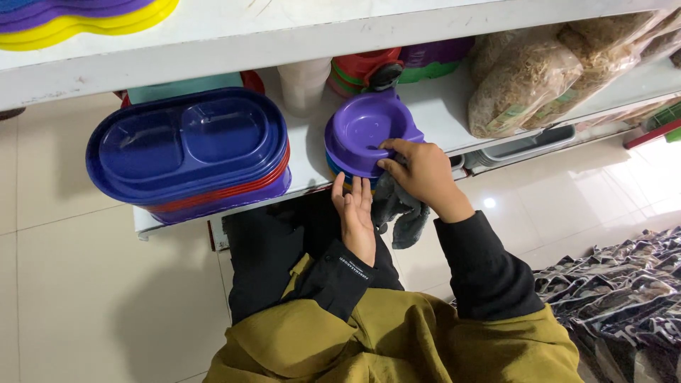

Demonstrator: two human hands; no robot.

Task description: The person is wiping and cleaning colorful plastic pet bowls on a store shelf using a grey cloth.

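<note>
Along the front edge of the white shelf (440, 113), starting at its left, sits a stack of oval double-well dishes (188, 152), a dark blue one on top with red and more blue rims showing beneath; the stack juts out past the shelf's front edge. Behind it stands a whitish cup stack (303, 85), pushed back toward the rear of the shelf. Further right, at the front edge, is a smaller stack of bowls topped by a purple bowl (365, 135) with a round well. The person's left hand (357, 213) is just below that stack, palm turned up, fingers (355, 191) straight and loose, their tips touching or nearly touching the underside of the stack at the shelf's lip; it grips nothing. The right hand (425, 174) rests on the purple bowl's right rim, its fingers curled onto the rim, while a grey cloth (401, 209) hangs from beneath that hand; I cannot tell how firmly the cloth is pinched. Behind the purple bowl, more red, green and purple dishes (397, 67) are stacked at the back. Toward the shelf's right end lie clear bags of straw-coloured bedding (528, 81).
</note>
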